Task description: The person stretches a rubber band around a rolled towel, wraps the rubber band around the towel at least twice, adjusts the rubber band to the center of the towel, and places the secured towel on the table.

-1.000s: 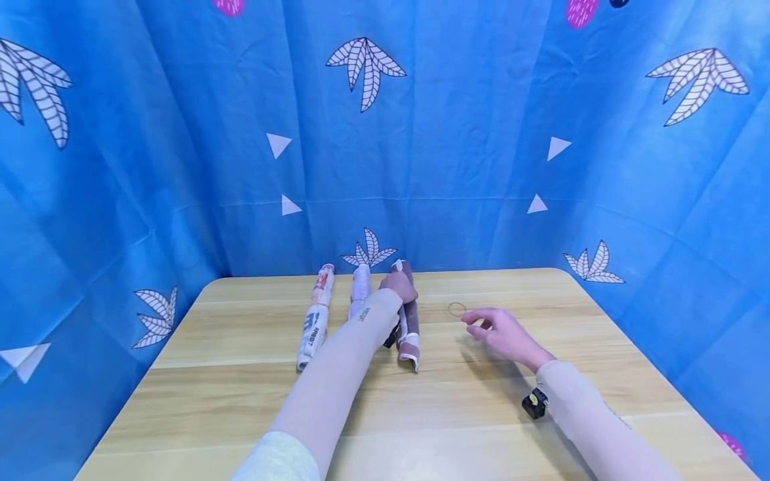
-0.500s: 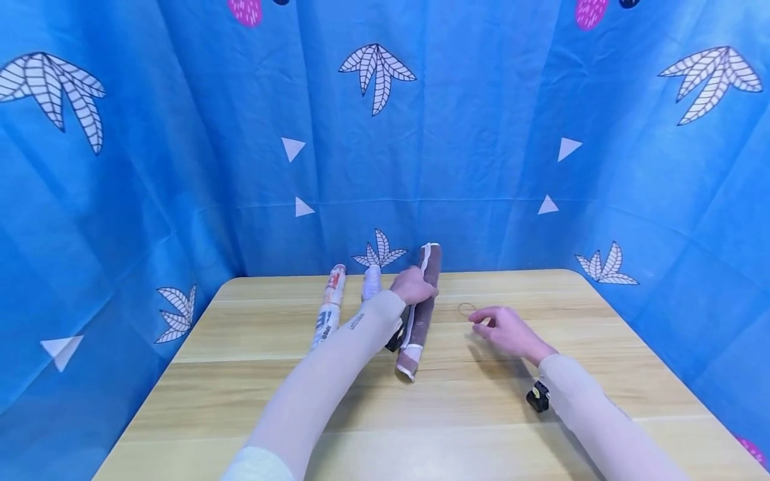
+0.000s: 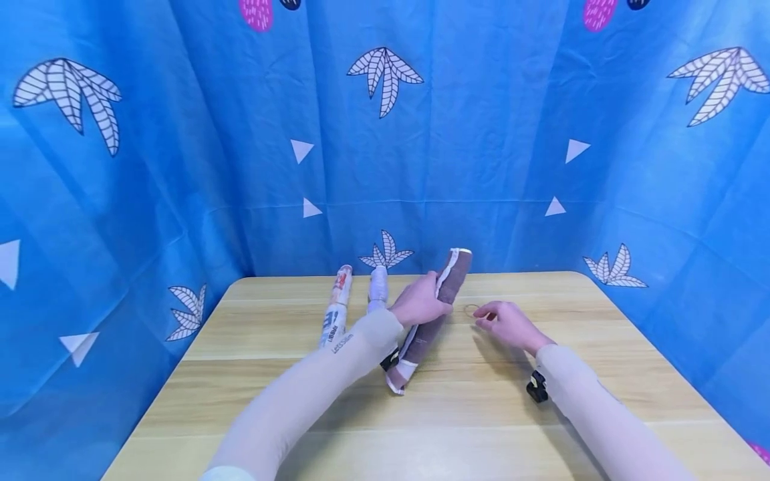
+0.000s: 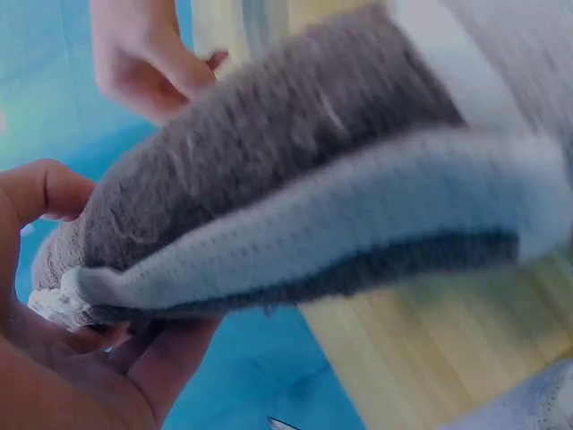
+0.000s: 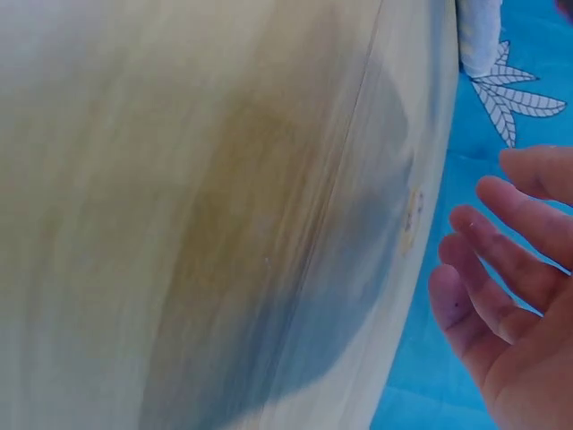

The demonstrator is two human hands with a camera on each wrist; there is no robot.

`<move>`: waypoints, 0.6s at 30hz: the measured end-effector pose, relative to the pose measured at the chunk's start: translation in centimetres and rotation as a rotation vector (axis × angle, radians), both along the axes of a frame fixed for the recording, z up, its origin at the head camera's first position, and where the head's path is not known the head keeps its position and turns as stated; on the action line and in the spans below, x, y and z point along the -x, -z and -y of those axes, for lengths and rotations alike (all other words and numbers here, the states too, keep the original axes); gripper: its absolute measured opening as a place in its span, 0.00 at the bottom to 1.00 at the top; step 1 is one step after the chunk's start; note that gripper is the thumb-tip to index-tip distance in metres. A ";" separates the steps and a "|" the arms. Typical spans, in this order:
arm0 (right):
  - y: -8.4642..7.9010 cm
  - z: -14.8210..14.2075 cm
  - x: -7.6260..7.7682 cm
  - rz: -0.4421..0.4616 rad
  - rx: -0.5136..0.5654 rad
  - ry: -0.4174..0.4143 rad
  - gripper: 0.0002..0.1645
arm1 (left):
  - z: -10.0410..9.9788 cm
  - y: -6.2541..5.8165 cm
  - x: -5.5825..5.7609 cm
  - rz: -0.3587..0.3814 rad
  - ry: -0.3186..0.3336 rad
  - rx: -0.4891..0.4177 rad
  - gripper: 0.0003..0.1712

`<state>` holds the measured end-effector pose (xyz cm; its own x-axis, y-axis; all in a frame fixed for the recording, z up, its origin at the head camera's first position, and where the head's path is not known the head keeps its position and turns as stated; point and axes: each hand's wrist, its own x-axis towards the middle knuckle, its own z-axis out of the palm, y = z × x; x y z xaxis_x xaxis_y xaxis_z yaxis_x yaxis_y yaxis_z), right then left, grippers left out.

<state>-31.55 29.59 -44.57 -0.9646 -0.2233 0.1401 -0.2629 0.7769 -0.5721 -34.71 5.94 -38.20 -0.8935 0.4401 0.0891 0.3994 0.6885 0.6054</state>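
My left hand (image 3: 423, 300) grips a rolled brown towel (image 3: 426, 336) with white edging, its far end raised and leaning right. In the left wrist view the thumb and fingers wrap one end of the roll, and a white band runs along the towel (image 4: 251, 143). My right hand (image 3: 510, 326) hovers over the table's right half with loosely bent fingers and nothing in them. Just beyond its fingertips lies a thin tan loop like a rubber band (image 3: 471, 310), seen also in the right wrist view as a small loop (image 5: 412, 222).
Left of the brown roll lie a pale lilac roll (image 3: 378, 287) and a white printed roll (image 3: 337, 307), partly hidden by my left sleeve. The wooden table (image 3: 481, 427) ends at a blue patterned curtain (image 3: 481, 133) behind and on both sides.
My left hand has taken the brown roll to the right, away from the other two rolls, and tilted it so its far end leans right. My right hand has barely moved. The head view has shifted slightly.
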 end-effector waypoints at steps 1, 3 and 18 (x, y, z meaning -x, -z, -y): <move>0.1 0.0 0.2 -0.011 -0.004 -0.005 0.16 | 0.1 -0.2 -0.5 -0.009 0.016 0.003 0.36; 0.4 0.1 0.7 -0.035 -0.013 -0.015 0.15 | 0.4 -0.4 -1.6 -0.029 0.047 0.012 0.36; 1.1 0.5 2.6 -0.096 -0.057 -0.018 0.12 | 3.5 -0.7 -7.0 -0.173 0.187 0.117 0.40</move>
